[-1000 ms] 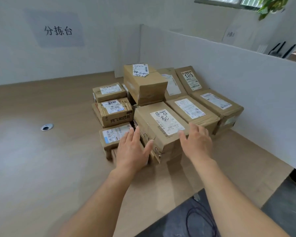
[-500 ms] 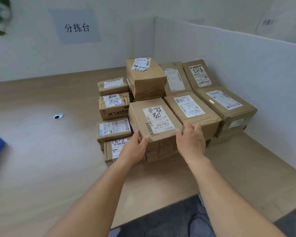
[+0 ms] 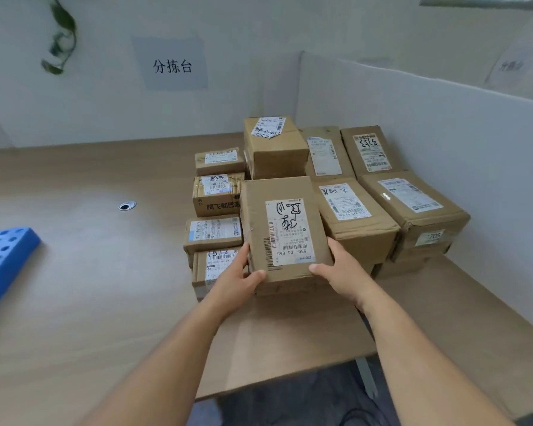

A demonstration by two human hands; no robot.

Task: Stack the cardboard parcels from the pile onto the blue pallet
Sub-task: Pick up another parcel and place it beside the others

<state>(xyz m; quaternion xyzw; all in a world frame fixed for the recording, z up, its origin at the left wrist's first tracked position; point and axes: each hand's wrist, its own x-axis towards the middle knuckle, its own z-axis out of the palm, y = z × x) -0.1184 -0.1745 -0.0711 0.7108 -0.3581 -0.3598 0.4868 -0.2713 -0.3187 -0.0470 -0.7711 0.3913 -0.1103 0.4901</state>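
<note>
Gripping the front parcel by its near corners were left hand and right hand; blue pallet, where visible, carried nothing; pile judged nearly whole.

Bare table lies open between parcel pile and pallet.
</note>
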